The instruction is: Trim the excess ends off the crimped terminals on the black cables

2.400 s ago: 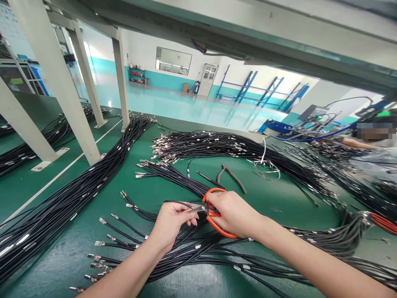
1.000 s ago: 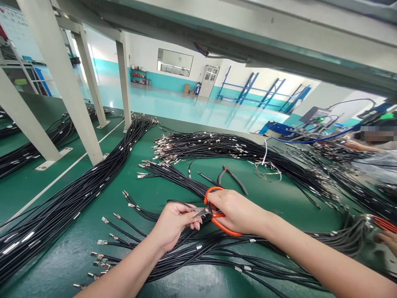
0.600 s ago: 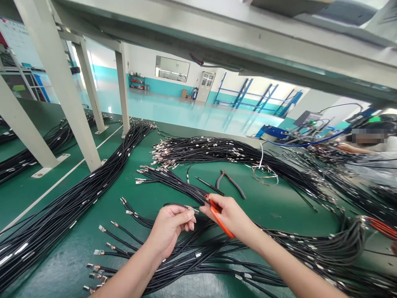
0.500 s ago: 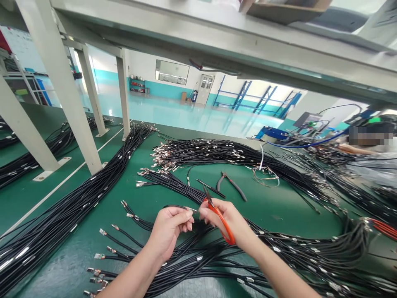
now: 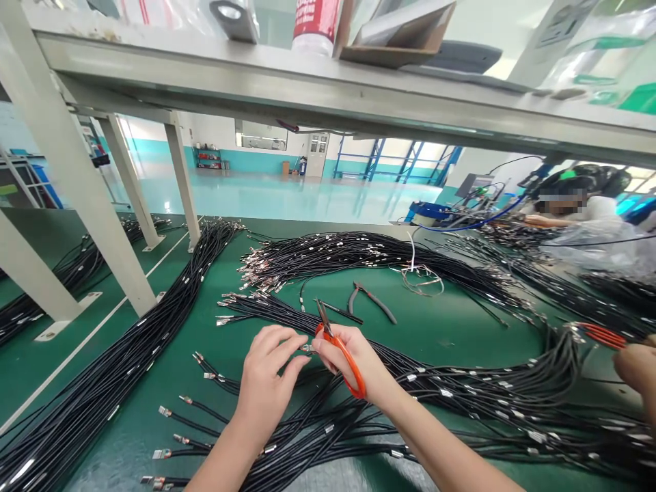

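Observation:
In the middle of the bench, my right hand [image 5: 348, 355] is closed around orange-handled scissors [image 5: 353, 372], their blades pointing up and away. A small metal cable terminal [image 5: 306, 348] shows at its thumb and fingertips, seemingly pinched there. Just left of that terminal, my left hand [image 5: 269, 365] has its thumb and fingers apart and nothing visible between them; whether a fingertip touches the terminal I cannot tell. Black cables with metal ends [image 5: 328, 417] lie under and around both hands. Past the scissors are grey-handled pliers [image 5: 376, 301] and a thin black tool [image 5: 338, 312].
More black cable bundles [image 5: 169, 301] run along the left and the far side [image 5: 348, 249] of the green bench [image 5: 435, 321]. Metal shelf legs [image 5: 123, 239] stand at left under a shelf beam [image 5: 328, 96]. Another person's hand [image 5: 638, 365] shows at the right edge near orange loops [image 5: 599, 335].
My left fingers have opened from their pinch on the cable end. My right hand keeps the scissors. The view has tilted up and right, and another person's hand has appeared at the right edge.

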Available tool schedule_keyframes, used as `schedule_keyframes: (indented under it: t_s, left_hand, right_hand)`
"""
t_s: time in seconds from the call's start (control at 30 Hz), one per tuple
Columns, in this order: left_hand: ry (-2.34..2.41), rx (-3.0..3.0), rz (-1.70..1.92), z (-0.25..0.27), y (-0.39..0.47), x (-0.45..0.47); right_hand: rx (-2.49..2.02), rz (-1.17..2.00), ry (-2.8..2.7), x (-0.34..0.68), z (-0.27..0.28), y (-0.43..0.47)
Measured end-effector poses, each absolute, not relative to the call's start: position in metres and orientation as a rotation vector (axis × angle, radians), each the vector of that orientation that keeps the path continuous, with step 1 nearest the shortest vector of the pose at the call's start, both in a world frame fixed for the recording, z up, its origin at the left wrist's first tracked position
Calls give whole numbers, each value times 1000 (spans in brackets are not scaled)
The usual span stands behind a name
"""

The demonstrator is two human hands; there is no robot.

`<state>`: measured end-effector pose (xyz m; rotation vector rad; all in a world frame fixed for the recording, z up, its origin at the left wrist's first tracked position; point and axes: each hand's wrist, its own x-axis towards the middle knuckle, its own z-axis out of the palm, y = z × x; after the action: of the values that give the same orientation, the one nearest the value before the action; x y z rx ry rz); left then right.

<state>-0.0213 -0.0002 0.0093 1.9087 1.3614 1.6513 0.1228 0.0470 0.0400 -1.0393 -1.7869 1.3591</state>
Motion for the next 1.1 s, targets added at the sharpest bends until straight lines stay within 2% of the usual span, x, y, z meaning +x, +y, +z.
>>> schedule_keyframes:
  t_s: [0.37,0.6,0.8,0.97,1.1]
  left_hand:
    - [1435,1659,1609,3,0,-20]
    - [1386,1736,1582,4,1,-19]
    - [1522,1696,1537,1,4,-21]
    - [1719,1501,1677,3,13,-44]
    - [1868,1247,1652,5,20,-70]
  right_hand:
    - [-984,1422,-1766,115,42,45]
    - [-949,1455,-1727,115,40,48]
    - [-943,1464,-1669,111,36,51]
    - [-1058,1248,-1636,140,45,62]
    - [-1281,1049,-1731,186,52,44]
